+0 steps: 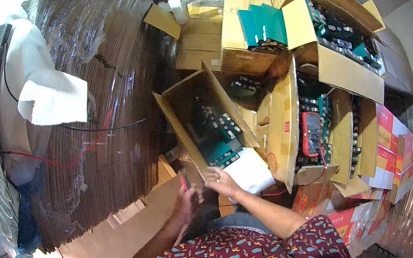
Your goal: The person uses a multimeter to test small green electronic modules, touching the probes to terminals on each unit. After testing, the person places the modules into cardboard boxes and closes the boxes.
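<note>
Open carton of green-and-black blocks, with both my grips at its near end

Item: open carton (pixel 187 86), brown corrugated cardboard, long and rectangular, flaps folded outward, set aslant in front of me. Contents: blocks (pixel 223 152), green and black, smooth-sided, dotted with small bright metal spots, lying in the carton.

Left grip (pixel 188 198): fingers curled, blurred, pinching a slim red stick (pixel 184 182), just beside the carton's near corner. My far fingertips are too smeared to make out.

Right grip (pixel 221 180): fingers bent at the carton's near rim, beside a white pad (pixel 253 171), soft-looking and matte, with rounded corners. Whether I pinch the cardboard or merely rest on it, I cannot tell.

To my right: a second carton (pixel 279 127), tall-flapped, holding similar blocks; on these a red-cased meter (pixel 310 134), dark-faced, with a thin red lead.

Beyond: green slabs (pixel 265 25), flat and glossy, fanned on a brown box (pixel 239 9).

Far right: printed boxes (pixel 389 132), red and white, stacked.

To my left: cardboard sheets (pixel 74 52), ridged at the edges, densely stacked, partly under crinkled clear film; against them, white foam (pixel 56 98), loosely draped, and a slack red wire (pixel 84 155).
</note>
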### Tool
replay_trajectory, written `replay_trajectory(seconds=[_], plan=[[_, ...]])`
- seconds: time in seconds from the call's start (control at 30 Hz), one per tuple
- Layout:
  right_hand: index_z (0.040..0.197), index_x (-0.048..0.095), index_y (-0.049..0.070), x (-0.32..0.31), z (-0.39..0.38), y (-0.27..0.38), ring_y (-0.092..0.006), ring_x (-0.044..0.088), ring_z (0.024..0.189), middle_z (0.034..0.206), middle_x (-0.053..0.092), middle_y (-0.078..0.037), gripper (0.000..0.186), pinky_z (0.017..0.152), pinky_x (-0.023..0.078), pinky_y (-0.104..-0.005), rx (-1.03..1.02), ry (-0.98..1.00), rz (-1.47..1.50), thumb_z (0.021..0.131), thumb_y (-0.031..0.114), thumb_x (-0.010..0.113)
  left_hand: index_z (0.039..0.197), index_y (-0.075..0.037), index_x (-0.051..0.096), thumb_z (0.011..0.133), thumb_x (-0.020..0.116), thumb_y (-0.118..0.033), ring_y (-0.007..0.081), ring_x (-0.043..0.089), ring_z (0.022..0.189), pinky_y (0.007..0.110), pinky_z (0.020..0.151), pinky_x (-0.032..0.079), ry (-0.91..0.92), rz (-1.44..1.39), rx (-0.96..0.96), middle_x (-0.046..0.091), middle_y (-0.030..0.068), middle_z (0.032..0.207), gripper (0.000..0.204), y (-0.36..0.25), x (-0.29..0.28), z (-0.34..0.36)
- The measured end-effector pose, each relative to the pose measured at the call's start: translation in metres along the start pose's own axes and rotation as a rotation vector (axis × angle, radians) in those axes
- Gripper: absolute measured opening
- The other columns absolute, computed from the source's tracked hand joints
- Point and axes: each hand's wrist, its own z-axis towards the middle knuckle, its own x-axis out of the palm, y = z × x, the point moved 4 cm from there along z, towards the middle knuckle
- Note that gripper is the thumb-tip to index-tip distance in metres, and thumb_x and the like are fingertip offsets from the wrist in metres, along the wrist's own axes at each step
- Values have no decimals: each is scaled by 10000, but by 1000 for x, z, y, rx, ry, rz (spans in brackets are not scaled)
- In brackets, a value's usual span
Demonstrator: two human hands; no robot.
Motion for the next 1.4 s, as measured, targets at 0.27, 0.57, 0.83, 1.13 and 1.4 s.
replay_trajectory(seconds=[0.27,0.57,0.83,1.13,1.4], plan=[[1358,519,34,-38,-78,-14,-134,603,844,998,633,-33,518,689,533,-317,-89,-196,-27,868,42,688,1520,-16,437,1073,517,-292,170,602,1131,340,937,509,519,520,-30,615,90,1302,531,40,102,7],[955,683,1,-128,-185,-3,-425,705,863,868,694,-269,251,757,535,-509,-10,-396,-700,918,237,607,1348,52,622,993,642,-293,233,660,1136,363,987,516,616,1239,136,700,183,1252,495,59,101,1],[857,688,38,-214,-301,-47,-484,671,860,842,693,-251,324,744,525,-561,191,-807,-715,871,361,672,1200,27,691,909,677,-314,293,732,993,406,902,573,327,1338,359,748,212,1080,448,44,48,34],[897,693,10,-200,-273,-80,-484,673,864,856,685,-276,413,742,520,-553,184,-670,-733,938,419,648,1052,-1,776,818,744,-400,281,757,847,397,806,583,-239,1390,331,771,188,905,463,1,3,51],[927,698,5,-128,-184,-3,-422,690,782,774,666,-244,283,699,512,-507,-137,-588,-701,945,285,669,1077,55,747,841,764,-432,288,728,958,419,847,555,-338,1249,225,759,214,1013,542,-35,1,98]])
